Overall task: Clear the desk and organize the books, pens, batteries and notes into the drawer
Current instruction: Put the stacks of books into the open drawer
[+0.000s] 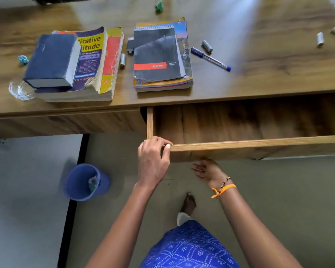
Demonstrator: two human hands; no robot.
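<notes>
The wooden drawer (259,144) stands pulled out under the desk edge, and its inside looks bare. My left hand (153,158) grips the drawer's front rim at its left corner. My right hand (206,170) reaches under the drawer front, fingers spread and touching its underside. On the desk lie a stack of thick books (74,64) topped by a dark blue one, a pile of notebooks (161,57), a blue pen (211,59) and several grey batteries (207,46).
A blue bin (81,182) with scraps stands on the floor to the left. Crumpled paper balls lie at the desk's left (23,59) and back (159,6). A coiled white cord (19,90) hangs at the desk's front left. My foot (190,204) is below the drawer.
</notes>
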